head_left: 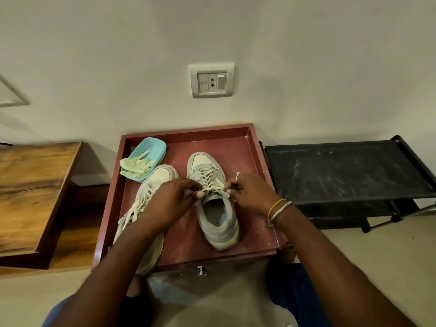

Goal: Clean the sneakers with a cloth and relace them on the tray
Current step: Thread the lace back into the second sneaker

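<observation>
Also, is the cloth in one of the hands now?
No, the cloth lies in the blue dish; the left hand and right hand pinch the laces of one sneaker.

Pale wall [306, 55], wall socket [211, 80], wooden table [30, 192], black rack [342, 171], beige floor [389, 251]

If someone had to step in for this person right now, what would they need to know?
Left hand and right hand each pinch a lace end at the top of the laced sneaker on the red tray.
The other sneaker lies beside it, partly under the left forearm, laces loose.
The cloth sits in the blue dish in the tray's back corner.
Left: tie this one, then probably tighten the other.
</observation>
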